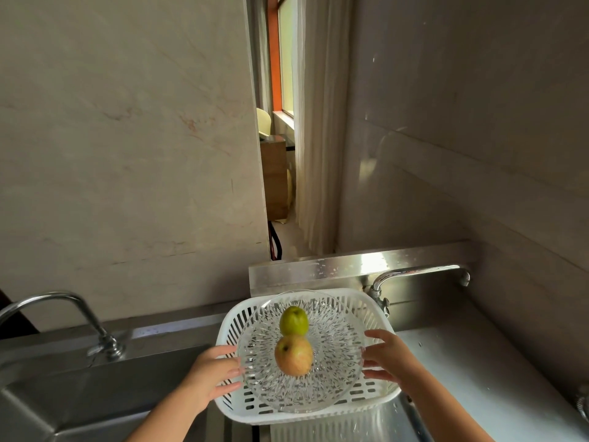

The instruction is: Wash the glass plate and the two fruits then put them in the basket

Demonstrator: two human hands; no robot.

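A clear cut-glass plate (338, 371) sits over the white slotted plastic basket (379, 309), low in the middle of the view. On the plate lie a green fruit (294, 320) at the far side and a yellow-orange fruit (293, 355) nearer me, touching each other. My left hand (212, 374) grips the plate's left rim. My right hand (387, 358) holds its right rim, fingers curled around the edge.
The basket rests across the divide between two steel sinks. A curved tap (414, 275) stands behind the right sink, another tap (63, 317) behind the left sink (63, 400). A wet steel counter (478, 371) lies to the right. Walls rise close behind.
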